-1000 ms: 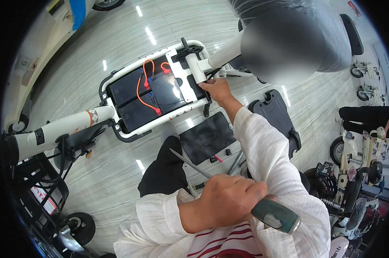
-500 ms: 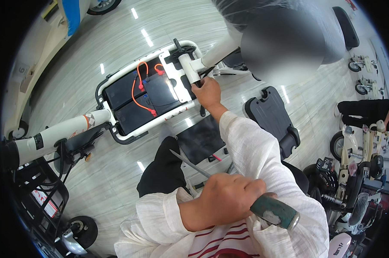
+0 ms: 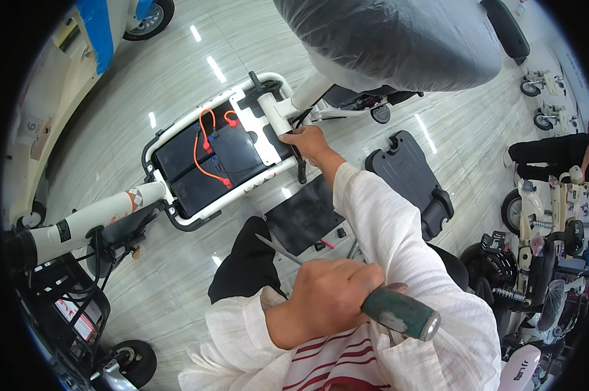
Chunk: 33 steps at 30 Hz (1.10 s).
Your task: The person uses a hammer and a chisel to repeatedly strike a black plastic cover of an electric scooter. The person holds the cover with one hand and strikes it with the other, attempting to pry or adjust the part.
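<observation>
A white tubular metal frame (image 3: 222, 201), a dark rounded seat (image 3: 398, 39) in crinkled clear plastic (image 3: 346, 62), smooth boxy black batteries (image 3: 239, 159) inside the frame; up close the left hand (image 3: 330, 293) clenches a worn green tool handle (image 3: 400, 313), tapered grey shaft (image 3: 278, 249) beyond; the right hand (image 3: 312, 144) curls at a stubby white tube's (image 3: 276, 114) end, what it pinches I can't tell

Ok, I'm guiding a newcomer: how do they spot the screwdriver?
Find the maroon-striped shirt at the bottom centre. Just above, the left hand grips the screwdriver. Its green, metal-capped handle sets it apart from the white sleeves.
</observation>
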Each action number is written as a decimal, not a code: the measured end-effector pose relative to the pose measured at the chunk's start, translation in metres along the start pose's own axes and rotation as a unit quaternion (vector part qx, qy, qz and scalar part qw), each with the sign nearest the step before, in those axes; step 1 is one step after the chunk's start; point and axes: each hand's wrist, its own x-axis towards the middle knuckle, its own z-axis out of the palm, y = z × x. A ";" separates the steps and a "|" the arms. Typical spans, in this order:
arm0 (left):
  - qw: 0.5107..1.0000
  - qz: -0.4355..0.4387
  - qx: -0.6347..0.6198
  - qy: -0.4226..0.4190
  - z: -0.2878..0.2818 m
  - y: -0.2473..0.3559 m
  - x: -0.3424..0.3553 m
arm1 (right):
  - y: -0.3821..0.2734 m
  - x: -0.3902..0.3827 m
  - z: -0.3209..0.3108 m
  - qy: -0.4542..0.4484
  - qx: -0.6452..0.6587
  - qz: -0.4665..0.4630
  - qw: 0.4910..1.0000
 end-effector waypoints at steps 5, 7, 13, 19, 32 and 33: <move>1.000 -0.016 0.010 -0.007 -0.017 -0.002 -0.002 | -0.013 0.006 0.000 -0.051 0.023 0.043 0.997; 0.999 -0.027 0.008 -0.024 -0.020 0.000 -0.003 | -0.004 0.008 -0.002 -0.021 -0.038 0.002 0.999; 0.999 -0.030 0.013 -0.036 -0.027 0.011 -0.010 | -0.005 -0.011 0.004 0.024 -0.045 -0.049 0.997; 0.990 -0.104 0.049 -0.086 -0.026 0.016 -0.008 | -0.004 -0.023 0.026 0.132 -0.114 -0.144 0.974; 0.979 -0.071 0.154 -0.112 0.012 0.009 0.009 | -0.067 -0.168 -0.113 -0.013 -0.226 -0.123 0.966; 0.983 -0.080 0.140 -0.085 0.021 0.009 0.013 | -0.062 -0.183 -0.129 0.007 -0.151 -0.215 0.965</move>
